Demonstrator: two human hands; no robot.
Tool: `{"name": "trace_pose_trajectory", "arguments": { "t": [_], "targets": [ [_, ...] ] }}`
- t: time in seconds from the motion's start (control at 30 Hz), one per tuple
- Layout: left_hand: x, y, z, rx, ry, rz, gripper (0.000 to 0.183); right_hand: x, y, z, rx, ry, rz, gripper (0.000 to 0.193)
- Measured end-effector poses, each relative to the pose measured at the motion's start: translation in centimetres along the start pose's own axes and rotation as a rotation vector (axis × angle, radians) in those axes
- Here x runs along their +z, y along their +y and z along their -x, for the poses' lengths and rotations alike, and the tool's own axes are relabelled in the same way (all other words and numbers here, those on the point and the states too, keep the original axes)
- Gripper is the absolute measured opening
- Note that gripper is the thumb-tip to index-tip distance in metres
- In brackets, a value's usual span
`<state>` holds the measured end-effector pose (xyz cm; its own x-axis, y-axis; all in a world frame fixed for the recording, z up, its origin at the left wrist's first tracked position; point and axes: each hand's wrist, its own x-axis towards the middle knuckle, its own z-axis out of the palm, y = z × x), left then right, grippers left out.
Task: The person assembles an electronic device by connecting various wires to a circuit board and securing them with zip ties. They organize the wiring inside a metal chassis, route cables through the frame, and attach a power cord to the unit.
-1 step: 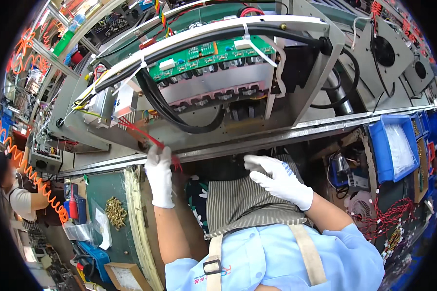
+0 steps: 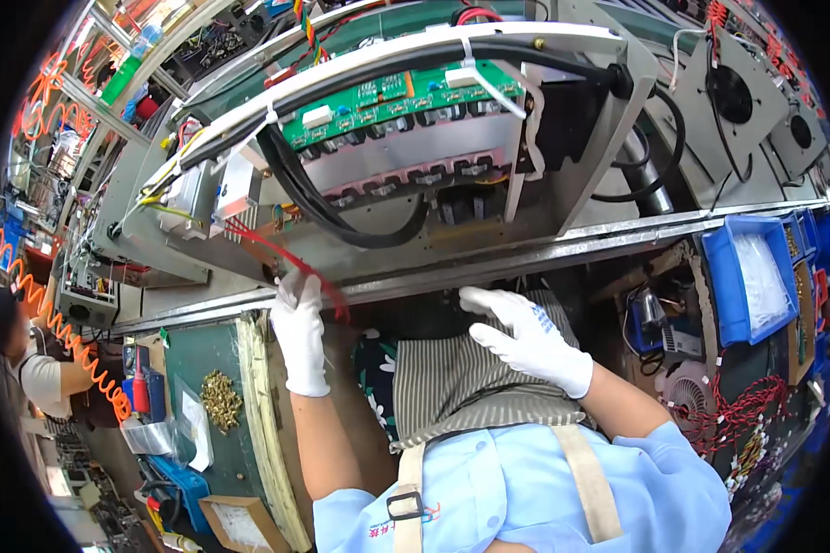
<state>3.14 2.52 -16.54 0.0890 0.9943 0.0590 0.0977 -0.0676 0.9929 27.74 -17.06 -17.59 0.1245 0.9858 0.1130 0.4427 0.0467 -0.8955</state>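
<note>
My left hand [image 2: 300,334], in a white glove, is at the front edge of the bench with its fingers bent around red wires [image 2: 327,288]. These wires run from a finned metal block [image 2: 240,187] at the left of a grey metal chassis [image 2: 563,198], and their loose ends hang past my fingertips. My gloved right hand [image 2: 530,341] hovers over my striped apron [image 2: 443,382], fingers stretched and thumb apart, holding nothing. Inside the chassis sits a green circuit board [image 2: 378,100], with thick black cables [image 2: 304,198] looping down in front of it.
A metal rail [image 2: 433,279] edges the bench. On the left side table lie a pile of brass-coloured screws [image 2: 220,402] and a cardboard box [image 2: 240,523]. To the right are a blue bin [image 2: 724,276], a pink fan [image 2: 690,392] and red wire bundles [image 2: 747,405]. Another person's arm [image 2: 74,380] shows far left.
The red wires have swung slightly, and more of their length shows beside my left fingertips. My left hand has shifted a little to the left; my right hand has barely moved.
</note>
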Motion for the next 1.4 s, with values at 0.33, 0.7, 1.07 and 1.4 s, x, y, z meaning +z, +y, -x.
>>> {"name": "trace_pose_trajectory", "arguments": {
  "t": [0.33,0.7,1.07,1.4],
  "targets": [
    [1.8,0.8,-0.1,0.079,-0.061,-0.678,0.032,3.8,-0.8,-2.4,-0.165,-0.017,0.082,0.063],
    [5.4,5.6,7.3,-0.348,-0.689,0.37,0.022,1.5,-2.9,-1.0,0.36,-0.396,-0.582,0.024],
    [11.8,15.7,5.2,0.551,-0.973,0.31,0.029,-0.7,-0.7,-6.8,-0.364,0.22,0.003,0.058],
    [10.9,8.9,-0.6,0.796,-0.586,-0.405,0.015,6.5,-1.2,-13.7,-0.069,-0.133,0.434,0.035]
  ]
}}
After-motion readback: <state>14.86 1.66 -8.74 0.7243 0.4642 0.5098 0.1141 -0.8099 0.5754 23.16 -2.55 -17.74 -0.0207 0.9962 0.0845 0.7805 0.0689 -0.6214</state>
